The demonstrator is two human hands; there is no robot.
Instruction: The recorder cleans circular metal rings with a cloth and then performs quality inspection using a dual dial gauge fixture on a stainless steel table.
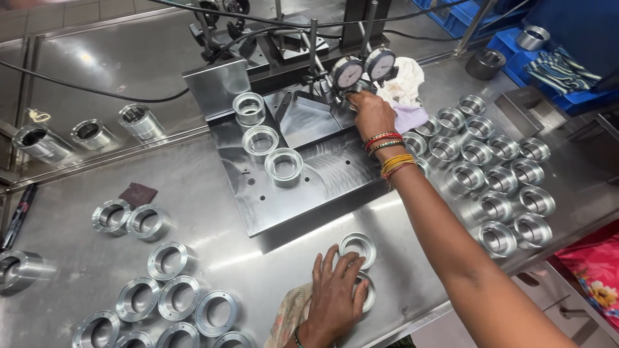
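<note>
My right hand [371,115], with bangles on the wrist, reaches far out to the two dial gauges [362,69] at the back of a steel measuring plate [309,187] and grips a metal ring part under them, mostly hidden by the fingers. My left hand [335,296] lies flat on a metal ring [366,293] near the front edge, fingers spread, with a cloth [287,316] under the wrist. Another flanged ring [357,247] sits just beyond its fingertips. Three rings [265,138] stand in a row on the plate.
Several finished rings [493,174] are packed together on the right. More flanged rings [161,296] lie at the front left, with three cylinders [90,132] on the rear shelf. A white rag [406,84] lies behind the gauges; blue bins [548,51] stand at the far right.
</note>
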